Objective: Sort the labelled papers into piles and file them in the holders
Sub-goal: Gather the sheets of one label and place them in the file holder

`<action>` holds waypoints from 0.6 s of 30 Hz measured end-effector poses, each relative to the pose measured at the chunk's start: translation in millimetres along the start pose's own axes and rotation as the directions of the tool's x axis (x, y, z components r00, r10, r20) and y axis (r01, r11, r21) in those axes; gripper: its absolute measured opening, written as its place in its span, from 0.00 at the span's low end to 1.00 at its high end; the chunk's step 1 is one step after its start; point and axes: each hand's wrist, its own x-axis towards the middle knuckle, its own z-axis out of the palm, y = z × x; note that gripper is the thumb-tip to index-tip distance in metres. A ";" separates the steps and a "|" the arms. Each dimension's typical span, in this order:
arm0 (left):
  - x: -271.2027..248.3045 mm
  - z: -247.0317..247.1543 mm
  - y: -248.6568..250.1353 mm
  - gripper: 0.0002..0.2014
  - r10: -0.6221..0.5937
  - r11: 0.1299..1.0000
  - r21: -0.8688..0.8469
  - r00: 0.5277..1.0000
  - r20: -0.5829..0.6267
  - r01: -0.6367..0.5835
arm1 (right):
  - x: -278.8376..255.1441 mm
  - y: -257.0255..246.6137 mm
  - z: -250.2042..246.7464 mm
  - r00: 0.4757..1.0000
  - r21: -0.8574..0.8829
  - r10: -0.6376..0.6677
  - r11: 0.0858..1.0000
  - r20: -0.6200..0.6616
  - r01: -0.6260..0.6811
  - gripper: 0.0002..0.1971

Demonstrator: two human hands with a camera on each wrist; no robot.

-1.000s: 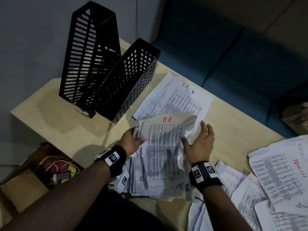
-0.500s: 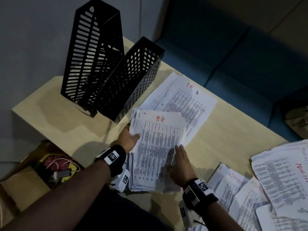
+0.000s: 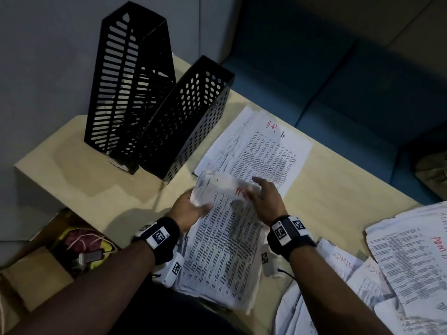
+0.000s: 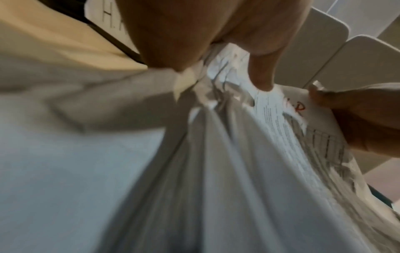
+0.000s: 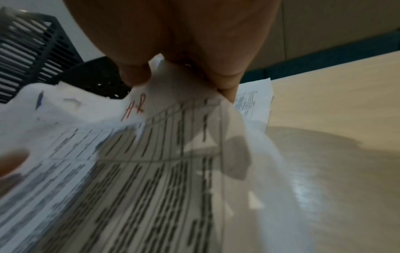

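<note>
While my left hand grips the stack of papers at the desk's near edge, my right hand pinches its top HR sheet. I should peel one sheet only, then lay it squarely on the HR pile mid-desk. Both black holders at the far-left corner look empty.
</note>
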 end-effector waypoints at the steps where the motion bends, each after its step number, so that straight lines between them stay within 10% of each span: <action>1: 0.1 -2.8 -3.3 0.20 -0.022 0.999 0.037 0.999 -0.039 0.023 | 3.6 2.7 -0.3 0.999 0.010 -0.031 0.999 -0.011 0.031 0.25; 5: 6.0 -16.3 -15.4 0.16 -0.080 0.993 0.078 0.991 -0.104 0.088 | 11.8 36.7 -6.2 0.997 -0.107 0.060 0.992 -0.047 -0.065 0.36; 9: 10.0 -17.5 -1.1 0.09 -0.030 0.998 0.043 0.992 -0.119 0.035 | -12.9 77.1 -8.7 0.993 -0.461 0.100 0.885 0.058 -0.062 0.26; 18: 24.0 4.5 29.9 0.17 0.086 0.979 0.185 0.996 0.011 -0.087 | -33.3 99.3 -36.0 0.882 -0.223 0.300 0.891 -0.364 -0.395 0.33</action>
